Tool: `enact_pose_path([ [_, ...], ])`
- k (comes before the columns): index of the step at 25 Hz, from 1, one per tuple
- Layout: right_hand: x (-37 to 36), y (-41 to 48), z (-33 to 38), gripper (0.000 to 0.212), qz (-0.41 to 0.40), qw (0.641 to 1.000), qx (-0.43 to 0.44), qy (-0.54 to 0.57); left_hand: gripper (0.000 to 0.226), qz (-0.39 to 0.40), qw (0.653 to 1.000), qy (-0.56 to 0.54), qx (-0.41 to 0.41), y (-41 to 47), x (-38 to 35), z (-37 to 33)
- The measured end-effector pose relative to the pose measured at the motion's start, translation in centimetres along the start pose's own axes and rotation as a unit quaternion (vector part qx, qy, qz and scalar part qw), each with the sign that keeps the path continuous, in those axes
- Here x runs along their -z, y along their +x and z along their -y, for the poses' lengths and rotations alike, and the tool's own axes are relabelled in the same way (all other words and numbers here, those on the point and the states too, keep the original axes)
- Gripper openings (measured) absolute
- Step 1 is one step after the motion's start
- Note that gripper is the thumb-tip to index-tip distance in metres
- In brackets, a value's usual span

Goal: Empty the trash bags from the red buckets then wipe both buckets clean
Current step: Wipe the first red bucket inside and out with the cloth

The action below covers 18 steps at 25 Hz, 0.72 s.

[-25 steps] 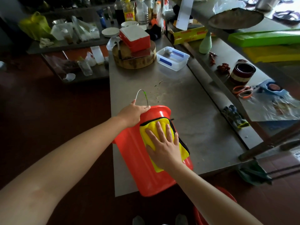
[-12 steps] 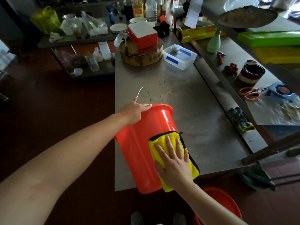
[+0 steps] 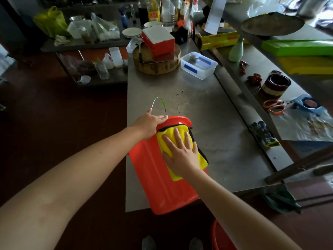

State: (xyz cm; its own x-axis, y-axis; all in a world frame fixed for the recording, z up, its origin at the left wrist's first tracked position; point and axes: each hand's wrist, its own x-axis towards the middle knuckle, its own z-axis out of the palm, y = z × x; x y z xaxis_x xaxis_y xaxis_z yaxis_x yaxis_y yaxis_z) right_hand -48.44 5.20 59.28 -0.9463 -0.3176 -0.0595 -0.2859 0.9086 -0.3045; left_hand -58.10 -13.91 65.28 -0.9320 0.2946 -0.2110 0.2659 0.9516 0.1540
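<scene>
Bucket (image 3: 158, 177) tilted on desk (image 3: 216, 132) near edge, mouth away, inside hidden. Left grip (image 3: 151, 123) holds rim (image 3: 180, 120), fingertips hidden behind it. Right grip (image 3: 182, 156) flat, fingers (image 3: 177, 137) spread, presses cloth (image 3: 167, 141) on bucket side. Second bucket (image 3: 220, 237) cut off below.

We're in a working kitchen, plainly. There's a long steel worktop (image 3: 207, 123) with a round wooden chopping block (image 3: 158, 66) at its far end. Oil and sauce bottles (image 3: 153, 12) crowd beyond the far edge beside stacked plates (image 3: 132, 32). A cling-film box (image 3: 219, 41) and dried chillies (image 3: 255, 79) sit along the right side.
</scene>
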Motion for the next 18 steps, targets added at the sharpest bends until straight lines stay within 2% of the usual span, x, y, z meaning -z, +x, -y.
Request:
enact_pose_path([
  [5, -2.9, -7.8, -2.1, 0.062, -0.047, 0.999, 0.013, -0.011, 0.083, -0.029, 1.0, 0.009, -0.007, -1.0, 0.1, -0.4],
  [11, -3.5, -10.4, -3.1, 0.063, -0.033, 0.999, -0.014, 0.0, 0.08, -0.054, 0.996, 0.071, 0.008, -3.1, -0.2, -0.2],
  [18, -4.5, -12.7, -2.7, 0.068, -0.024, 0.997, -0.047, 0.056, 0.078, -0.12, 0.986, 0.052, 0.1, -9.7, -2.9, 1.8],
])
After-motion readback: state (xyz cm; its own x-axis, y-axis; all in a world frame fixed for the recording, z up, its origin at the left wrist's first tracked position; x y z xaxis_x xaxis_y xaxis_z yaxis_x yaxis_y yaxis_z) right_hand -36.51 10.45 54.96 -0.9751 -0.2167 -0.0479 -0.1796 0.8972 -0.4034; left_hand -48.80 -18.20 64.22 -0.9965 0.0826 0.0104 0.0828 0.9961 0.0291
